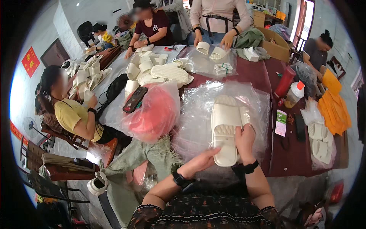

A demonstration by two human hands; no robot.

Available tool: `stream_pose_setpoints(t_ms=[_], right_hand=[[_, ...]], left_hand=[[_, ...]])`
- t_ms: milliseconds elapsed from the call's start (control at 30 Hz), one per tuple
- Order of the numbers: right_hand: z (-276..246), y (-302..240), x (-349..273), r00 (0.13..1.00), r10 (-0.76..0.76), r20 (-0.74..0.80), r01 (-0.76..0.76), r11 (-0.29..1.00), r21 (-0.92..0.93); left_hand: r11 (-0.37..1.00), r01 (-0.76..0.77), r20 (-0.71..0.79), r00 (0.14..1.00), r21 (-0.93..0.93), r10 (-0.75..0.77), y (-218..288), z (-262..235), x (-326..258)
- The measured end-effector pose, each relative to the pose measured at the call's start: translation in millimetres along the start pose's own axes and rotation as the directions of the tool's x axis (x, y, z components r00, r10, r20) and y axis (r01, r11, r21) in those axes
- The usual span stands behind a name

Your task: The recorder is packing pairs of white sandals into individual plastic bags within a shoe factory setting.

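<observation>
A cream slide slipper is held up in front of me, its toe pointing away and its sole side partly hidden. My left hand grips the heel edge, thumb on the footbed and fingers out of sight beneath. My right hand holds the right side near the strap. Part of a second cream slipper shows behind the first at the right. Under both lies a stack of clear plastic bags on the dark red tablecloth.
A heap of cream slippers lies at the far left, by a pink plastic bag with a dark case on it. A phone, bottle and bagged slippers are on the right. Several people work around the table.
</observation>
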State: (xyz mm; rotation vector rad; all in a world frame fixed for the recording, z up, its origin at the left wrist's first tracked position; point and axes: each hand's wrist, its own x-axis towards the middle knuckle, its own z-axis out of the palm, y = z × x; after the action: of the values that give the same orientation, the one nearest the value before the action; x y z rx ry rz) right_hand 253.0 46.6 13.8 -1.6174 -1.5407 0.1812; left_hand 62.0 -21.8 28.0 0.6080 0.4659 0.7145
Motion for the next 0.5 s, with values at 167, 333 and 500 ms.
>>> stream_pose_setpoints(t_ms=[167, 333, 500], right_hand=[[-10, -7, 6, 0.999, -0.038, 0.016, 0.04, 0.986, -0.159], [-1, -12, -5, 0.982, -0.16, 0.104, 0.18, 0.956, -0.231], [27, 23, -21, 0.849, -0.511, 0.132, 0.519, 0.764, -0.384]], left_hand=[[0.703, 0.237, -0.438, 0.891, 0.671, 0.118, 46, 17, -32], [-0.404, 0.214, 0.152, 0.694, 0.889, 0.704, 69, 54, -29], [-0.544, -0.245, 0.464, 0.83, 0.803, 0.31, 48, 46, 38]])
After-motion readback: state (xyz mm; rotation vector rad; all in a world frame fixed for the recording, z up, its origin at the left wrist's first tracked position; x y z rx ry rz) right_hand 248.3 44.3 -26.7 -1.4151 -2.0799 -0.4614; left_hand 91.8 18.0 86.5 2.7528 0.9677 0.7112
